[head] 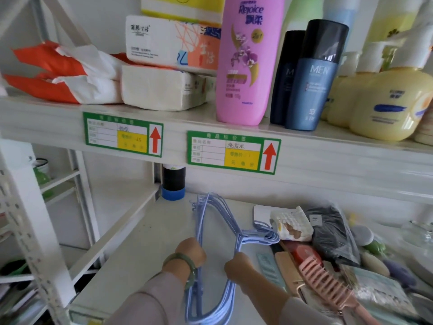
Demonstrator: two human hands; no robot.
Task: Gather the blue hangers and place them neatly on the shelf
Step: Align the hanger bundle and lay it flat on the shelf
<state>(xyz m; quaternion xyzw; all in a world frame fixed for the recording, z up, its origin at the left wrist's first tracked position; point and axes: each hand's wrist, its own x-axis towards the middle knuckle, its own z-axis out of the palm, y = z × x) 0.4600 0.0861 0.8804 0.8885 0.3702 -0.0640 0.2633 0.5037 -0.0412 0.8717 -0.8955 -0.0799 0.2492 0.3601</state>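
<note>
A stacked bundle of several light blue wire hangers [212,218] lies flat on the white lower shelf [131,249], hooks pointing right toward the clutter. My left hand [191,252], with a green bangle on the wrist, grips the bundle's straight bar on the left side. My right hand [237,266] is closed on the bundle at the neck, just below the hooks [267,235]. The near ends of the hangers reach over the shelf's front edge, between my sleeves.
Right of the hangers lie a teal comb [269,268], a pink comb [328,282], a packed cloth [293,225] and a dark bagged item [332,233]. A black bottle with blue base [173,184] stands at the back. Tissue packs and shampoo bottles [246,62] fill the upper shelf.
</note>
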